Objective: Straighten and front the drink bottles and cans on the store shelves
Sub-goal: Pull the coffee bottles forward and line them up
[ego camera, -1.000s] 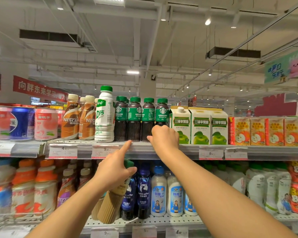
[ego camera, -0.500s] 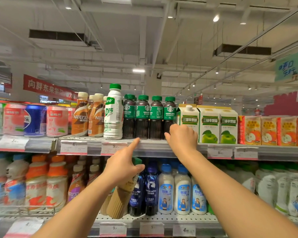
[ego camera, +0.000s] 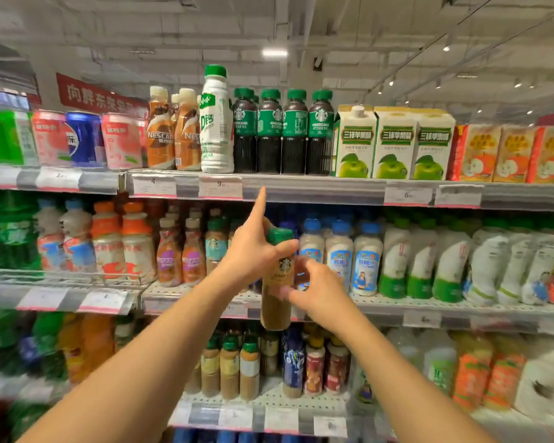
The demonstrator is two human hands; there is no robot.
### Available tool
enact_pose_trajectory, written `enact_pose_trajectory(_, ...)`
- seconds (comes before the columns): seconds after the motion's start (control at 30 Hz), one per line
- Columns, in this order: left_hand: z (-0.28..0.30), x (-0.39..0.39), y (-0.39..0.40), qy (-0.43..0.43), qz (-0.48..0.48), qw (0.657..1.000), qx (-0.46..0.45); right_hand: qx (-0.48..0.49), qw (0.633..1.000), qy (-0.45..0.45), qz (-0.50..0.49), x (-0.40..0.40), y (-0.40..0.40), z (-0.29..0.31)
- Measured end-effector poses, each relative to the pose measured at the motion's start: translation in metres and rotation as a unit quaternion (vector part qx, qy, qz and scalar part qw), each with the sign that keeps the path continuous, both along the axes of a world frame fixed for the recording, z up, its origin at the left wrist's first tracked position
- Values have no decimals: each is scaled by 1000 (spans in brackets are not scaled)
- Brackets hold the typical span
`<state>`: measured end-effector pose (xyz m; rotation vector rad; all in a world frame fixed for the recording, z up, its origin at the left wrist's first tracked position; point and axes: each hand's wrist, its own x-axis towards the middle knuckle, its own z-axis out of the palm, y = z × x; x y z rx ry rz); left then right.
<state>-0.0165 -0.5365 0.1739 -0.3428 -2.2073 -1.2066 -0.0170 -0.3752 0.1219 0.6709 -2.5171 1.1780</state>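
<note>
My left hand (ego camera: 253, 251) grips the neck of a tan Starbucks coffee bottle (ego camera: 277, 298) with a green cap, held upright in front of the middle shelf, index finger pointing up. My right hand (ego camera: 317, 292) touches the bottle's label from the right with loosely curled fingers. On the top shelf (ego camera: 301, 187) stand several dark Starbucks Americano bottles (ego camera: 282, 132) in a row, a tall white green-capped bottle (ego camera: 216, 123) and Nescafe bottles (ego camera: 173, 132).
Green apple juice cartons (ego camera: 394, 145) and orange cartons (ego camera: 509, 155) fill the top shelf's right; cans (ego camera: 87, 139) sit at its left. White milk bottles (ego camera: 343, 254) stand behind the held bottle. More coffee bottles (ego camera: 237, 369) line the lower shelf.
My right hand left the Americano bottles on the top shelf and came down to the coffee bottle. My left hand turned the held bottle upright. The view dropped lower.
</note>
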Motion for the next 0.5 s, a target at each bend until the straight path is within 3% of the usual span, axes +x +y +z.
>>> enact_pose_trajectory(0.13, -37, 23, 22, -16, -23, 999, 36, -55, 998, -39, 8, 13, 10, -34)
enact_pose_trajectory(0.33, -102, 52, 13, -112, -39, 992, -33, -31, 995, -99, -4, 15, 25, -107)
enact_pose_trajectory(0.5, -169, 49, -31, -221, 30, 951, -213, 9, 987, -160, -29, 11, 30, -165)
